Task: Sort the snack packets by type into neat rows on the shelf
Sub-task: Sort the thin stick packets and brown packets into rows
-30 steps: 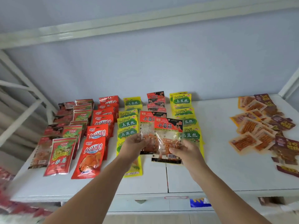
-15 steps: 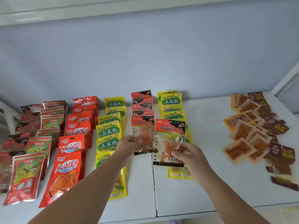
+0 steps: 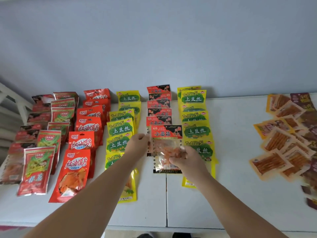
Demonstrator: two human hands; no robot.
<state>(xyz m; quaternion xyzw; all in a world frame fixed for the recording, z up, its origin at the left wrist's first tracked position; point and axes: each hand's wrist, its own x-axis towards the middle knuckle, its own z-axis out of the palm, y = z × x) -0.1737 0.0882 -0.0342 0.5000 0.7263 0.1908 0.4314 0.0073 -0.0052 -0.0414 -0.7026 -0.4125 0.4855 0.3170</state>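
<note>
A clear snack packet with a red-and-black header [image 3: 165, 134] lies at the front of the middle row of like packets [image 3: 159, 104]. My left hand [image 3: 137, 145] pinches its left edge. My right hand [image 3: 187, 158] grips its lower right part, thumb on the clear film. Sorted rows run back to the wall: yellow packets [image 3: 121, 128] to the left, more yellow packets [image 3: 194, 116] to the right, and red packets [image 3: 89, 125] and red-green packets [image 3: 57, 115] further left. My forearms cover the front yellow packets.
An unsorted heap of orange and brown packets [image 3: 288, 140] lies at the far right of the white shelf [image 3: 231, 189]. Dark red packets [image 3: 32, 117] fill the far left. A seam [image 3: 166, 200] splits the shelf boards. The wall stands close behind the rows.
Each hand held its own red-and-black packet before. Now both hands meet on one packet laid over the front of that row. The view has tilted down and closer.
</note>
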